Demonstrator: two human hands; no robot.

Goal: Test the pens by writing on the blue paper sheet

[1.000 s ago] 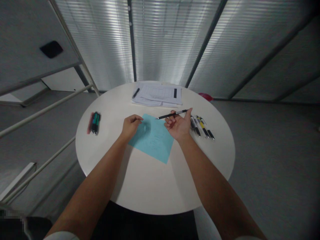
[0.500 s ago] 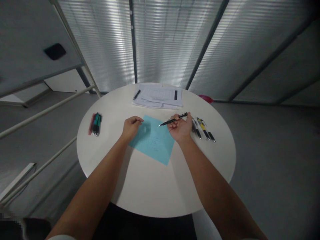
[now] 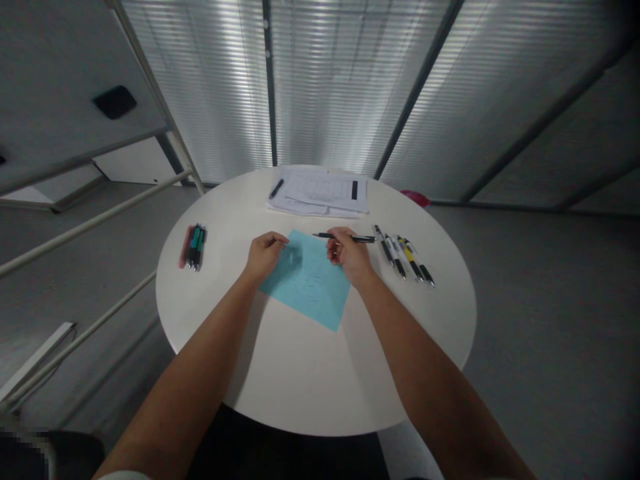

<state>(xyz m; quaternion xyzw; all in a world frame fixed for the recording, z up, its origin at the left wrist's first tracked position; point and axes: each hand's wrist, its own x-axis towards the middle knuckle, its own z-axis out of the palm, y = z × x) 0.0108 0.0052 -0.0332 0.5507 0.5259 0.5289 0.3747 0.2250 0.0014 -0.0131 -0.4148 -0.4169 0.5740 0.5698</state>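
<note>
A black pen (image 3: pixel 363 239) lies level in my right hand (image 3: pixel 351 257), its tip pointing left above a sheet of light blue paper (image 3: pixel 315 287). The fingers of that hand are curled around the pen. Rows of faint handwriting mark the sheet, which lies at an angle on the round white table (image 3: pixel 300 380). My left hand (image 3: pixel 265 255) is closed at the sheet's upper left edge, thumb and fingers drawn together; what they hold, if anything, is hidden. To the right of my right hand are several pens (image 3: pixel 404 257) with white, yellow and black barrels.
Red and green-and-black pens (image 3: pixel 194 247) lie bunched at the table's left. A stack of printed papers (image 3: pixel 320 193) sits at the far edge, with a dark pen (image 3: pixel 276 189) on it. Behind stand blinds (image 3: pixel 330 87); a metal frame (image 3: pixel 100 207) is at left.
My right hand has turned over from palm-up to palm-down and shifted slightly left, bringing the pen level. More of the pens at right now shows. My left hand stays in place.
</note>
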